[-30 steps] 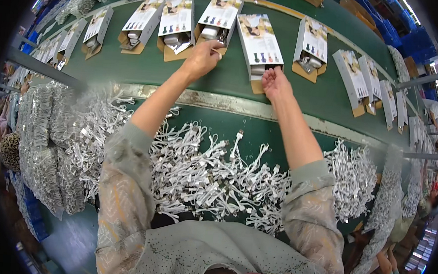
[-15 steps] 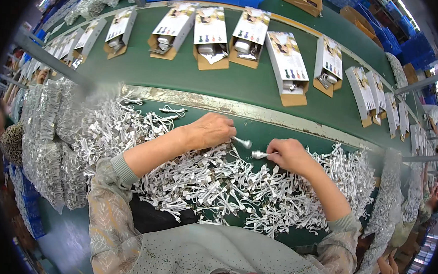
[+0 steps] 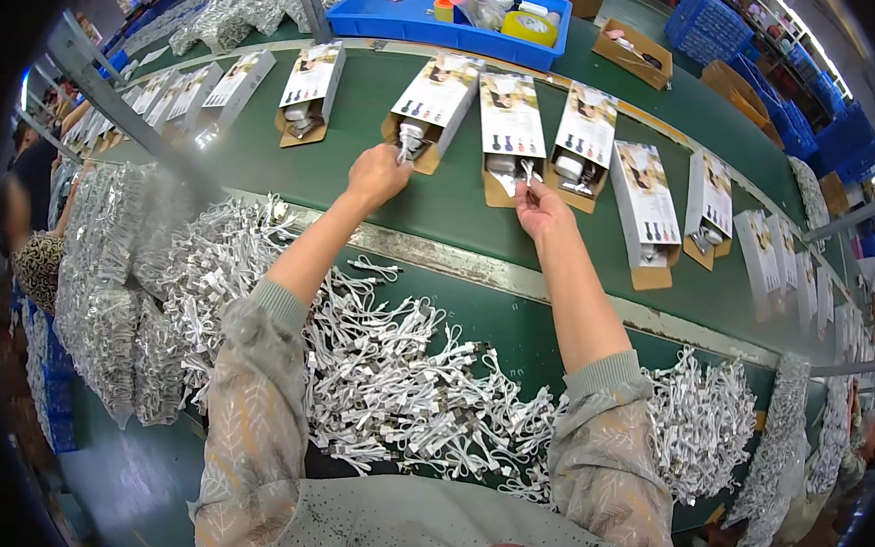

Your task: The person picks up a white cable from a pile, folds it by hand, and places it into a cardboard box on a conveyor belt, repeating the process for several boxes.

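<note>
Both my arms reach forward over a green conveyor belt that carries a row of open cardboard boxes with printed flaps. My left hand pinches a small white cable at the mouth of one open box. My right hand holds another white cable at the mouth of the neighbouring box. Below my forearms, a big heap of coiled white cables lies on the green bench.
More open boxes run along the belt on both sides. A blue tray with tape rolls stands behind the belt. Bagged cables are stacked at my left, blue crates at the far right. A metal strip edges the belt.
Half a second ago both hands were down at the cable heap picking up cables. Now they have stretched forward to the boxes on the belt, each with a cable.
</note>
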Demonstrator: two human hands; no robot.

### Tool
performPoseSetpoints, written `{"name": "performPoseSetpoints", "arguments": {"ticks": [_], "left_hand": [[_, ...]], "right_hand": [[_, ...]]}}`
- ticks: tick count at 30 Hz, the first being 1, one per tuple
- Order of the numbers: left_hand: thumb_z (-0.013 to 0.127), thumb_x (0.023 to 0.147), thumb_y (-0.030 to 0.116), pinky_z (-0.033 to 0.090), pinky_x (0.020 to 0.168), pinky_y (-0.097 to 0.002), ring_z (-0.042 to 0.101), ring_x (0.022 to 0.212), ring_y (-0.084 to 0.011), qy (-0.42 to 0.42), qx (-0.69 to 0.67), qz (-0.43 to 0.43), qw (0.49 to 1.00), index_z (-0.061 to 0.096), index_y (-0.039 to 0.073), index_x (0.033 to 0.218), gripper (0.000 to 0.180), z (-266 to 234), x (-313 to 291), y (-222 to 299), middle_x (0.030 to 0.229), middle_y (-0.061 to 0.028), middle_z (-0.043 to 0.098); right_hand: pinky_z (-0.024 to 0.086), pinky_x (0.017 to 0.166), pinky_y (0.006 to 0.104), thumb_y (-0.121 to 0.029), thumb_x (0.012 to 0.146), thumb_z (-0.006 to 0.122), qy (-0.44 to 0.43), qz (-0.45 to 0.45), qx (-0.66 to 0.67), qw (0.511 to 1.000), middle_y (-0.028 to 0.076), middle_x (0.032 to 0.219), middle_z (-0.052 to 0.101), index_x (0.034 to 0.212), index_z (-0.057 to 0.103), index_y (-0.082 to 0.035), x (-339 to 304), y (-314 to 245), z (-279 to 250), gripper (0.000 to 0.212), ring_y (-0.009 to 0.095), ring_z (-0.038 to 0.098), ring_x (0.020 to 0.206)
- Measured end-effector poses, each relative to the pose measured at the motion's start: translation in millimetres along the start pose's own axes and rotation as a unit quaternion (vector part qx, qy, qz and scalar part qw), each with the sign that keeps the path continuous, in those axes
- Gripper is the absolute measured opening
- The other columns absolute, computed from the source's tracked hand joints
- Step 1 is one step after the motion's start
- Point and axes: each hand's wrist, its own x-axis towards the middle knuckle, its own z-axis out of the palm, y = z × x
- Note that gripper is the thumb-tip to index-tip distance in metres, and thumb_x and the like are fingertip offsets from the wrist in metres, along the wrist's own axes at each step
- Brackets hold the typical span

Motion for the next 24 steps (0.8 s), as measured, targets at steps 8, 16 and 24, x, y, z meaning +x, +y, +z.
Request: {"name": "performPoseSetpoints", "arguments": {"ticks": [8,16,24], "left_hand": [[0.063,0.074,0.022,0.050,0.081,-0.0443,0.062,0.093,-0.0362,-0.086,0.001,0.071,0.994,0.065,0.001,0.089,0.027,42.2,37.9,46.1,0.092,-0.0231,0.064],[0.057,0.081,0.011,0.048,0.083,-0.0367,0.063,0.095,-0.0313,-0.072,-0.128,0.161,0.976,0.064,0.000,0.101,0.024,-5.1,-0.6,50.1,0.098,-0.0178,0.066],[0.057,0.070,0.004,0.049,0.081,-0.0441,0.061,0.090,-0.0357,-0.245,0.207,0.184,0.929,0.062,0.007,0.101,0.031,-68.5,-104.7,-8.4,0.097,-0.0163,0.063]], "right_hand": [[0.060,0.074,0.0349,0.006,0.084,0.059,-0.004,-0.074,0.071,0.995,0.014,0.094,0.062,0.096,0.057,0.006,37.5,-30.2,-0.7,0.012,0.027,0.064,0.082],[0.034,0.039,0.0224,-0.042,0.092,0.049,-0.074,-0.165,-0.407,0.895,-0.002,0.058,0.049,0.076,0.057,-0.008,-34.1,-6.1,-41.9,0.039,0.007,0.042,0.045],[0.046,0.084,0.0378,-0.001,0.076,0.056,-0.515,-0.328,-0.707,0.357,0.012,0.095,0.057,0.106,0.061,-0.009,-138.7,81.2,-56.7,0.032,0.030,0.056,0.093]]}}
